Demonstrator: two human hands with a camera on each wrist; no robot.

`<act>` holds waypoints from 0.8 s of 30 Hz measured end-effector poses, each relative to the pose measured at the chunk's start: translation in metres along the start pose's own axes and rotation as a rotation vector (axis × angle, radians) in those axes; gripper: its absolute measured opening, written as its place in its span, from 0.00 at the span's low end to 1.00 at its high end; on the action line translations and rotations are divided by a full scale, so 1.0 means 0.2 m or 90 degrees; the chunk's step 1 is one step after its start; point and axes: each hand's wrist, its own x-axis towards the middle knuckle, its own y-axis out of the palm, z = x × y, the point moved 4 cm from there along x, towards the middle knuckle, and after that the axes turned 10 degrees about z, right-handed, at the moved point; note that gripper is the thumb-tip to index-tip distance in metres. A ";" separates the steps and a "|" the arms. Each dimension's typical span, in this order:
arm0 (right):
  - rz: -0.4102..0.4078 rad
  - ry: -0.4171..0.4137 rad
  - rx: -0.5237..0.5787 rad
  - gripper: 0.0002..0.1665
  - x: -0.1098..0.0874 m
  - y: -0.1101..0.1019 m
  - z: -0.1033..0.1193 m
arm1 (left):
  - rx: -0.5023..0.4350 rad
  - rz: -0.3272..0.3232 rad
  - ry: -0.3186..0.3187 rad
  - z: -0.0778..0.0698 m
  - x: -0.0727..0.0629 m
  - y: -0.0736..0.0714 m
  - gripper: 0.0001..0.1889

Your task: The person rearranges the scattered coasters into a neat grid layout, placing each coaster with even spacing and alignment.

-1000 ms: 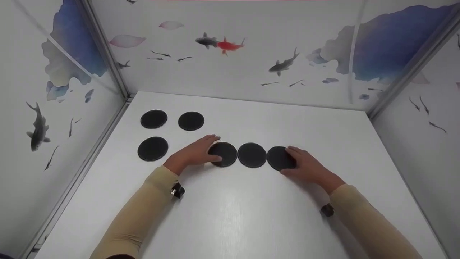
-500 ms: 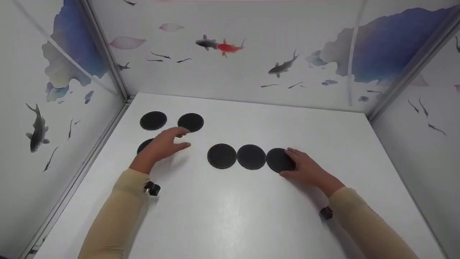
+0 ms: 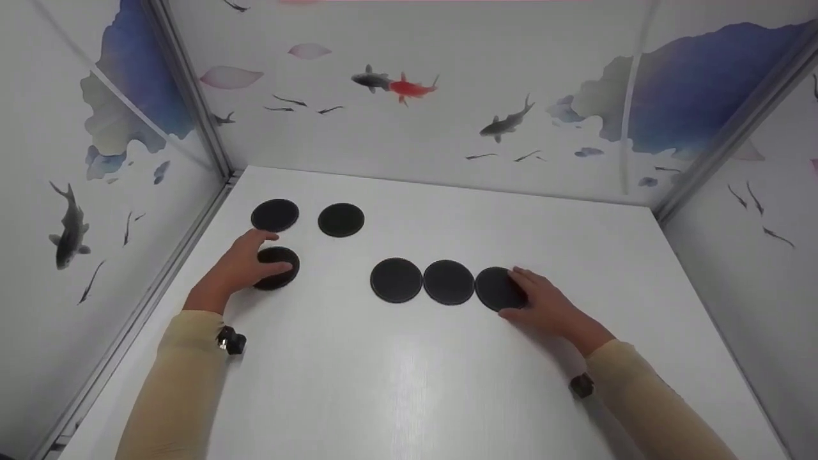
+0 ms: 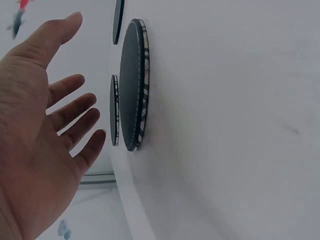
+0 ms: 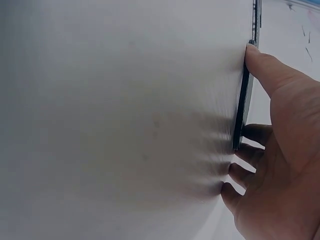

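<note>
Mara: Your tan-sleeved left arm (image 3: 167, 386) reaches forward, and at the left wrist (image 3: 206, 300) your left hand (image 3: 239, 265) angles inward.
Jo: Seen from that wrist, your left thumb (image 4: 55, 35) stands well apart from the left fingers (image 4: 75, 107), which are spread and slightly bent, palm (image 4: 30, 150) turned to the camera.
Mara: Does your tan-sleeved right arm (image 3: 655, 393) slant inward too?
Jo: It does, and your right hand (image 3: 546, 303) carries on in nearly the same line. Your right thumb (image 5: 275, 72) and right fingers (image 5: 241, 175) are set apart, tips curved in a grip, little finger lowest in the right wrist view.
</note>
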 end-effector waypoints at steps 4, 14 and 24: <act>-0.006 -0.011 0.004 0.58 0.00 0.01 -0.01 | -0.003 0.016 -0.031 0.06 -0.02 0.03 0.55; -0.002 -0.006 0.005 0.58 0.01 0.00 0.02 | 0.054 0.035 -0.057 0.10 -0.05 0.08 0.70; -0.003 0.001 0.002 0.59 -0.02 0.01 0.01 | 0.090 0.033 -0.063 0.10 -0.04 0.08 0.66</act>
